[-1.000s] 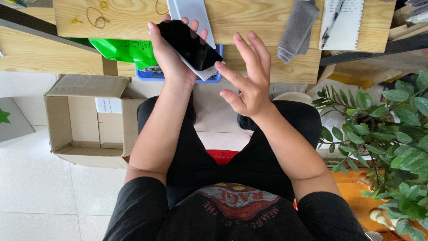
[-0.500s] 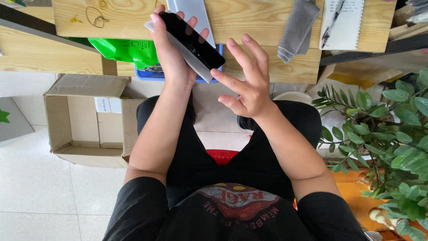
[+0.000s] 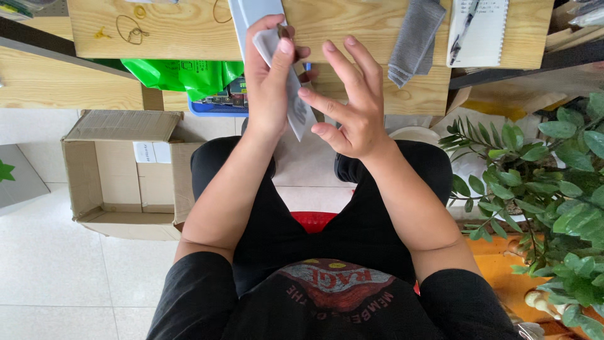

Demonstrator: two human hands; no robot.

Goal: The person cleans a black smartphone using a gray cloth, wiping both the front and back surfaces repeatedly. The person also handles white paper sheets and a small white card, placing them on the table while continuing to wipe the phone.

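Observation:
My left hand [image 3: 269, 79] grips a flat phone-sized slab [image 3: 296, 104] edge-on, its pale grey back toward me, in front of the wooden desk edge [image 3: 189, 31]. My right hand [image 3: 349, 104] is beside it with fingers spread, and its fingertips touch the slab's right side. A grey-blue flat sheet [image 3: 255, 12] lies on the desk behind the left hand, partly hidden by it.
A folded grey cloth [image 3: 415, 38], a notepad with a pen [image 3: 481, 28] and rubber bands [image 3: 129, 28] lie on the desk. Under it sit a green bag [image 3: 179, 72] and a blue tray [image 3: 217, 107]. An open cardboard box [image 3: 119, 170] stands left, a leafy plant [image 3: 547, 182] right.
The left hand has turned the slab from its dark face showing to edge-on with the pale back showing. The right hand's fingers moved in against it.

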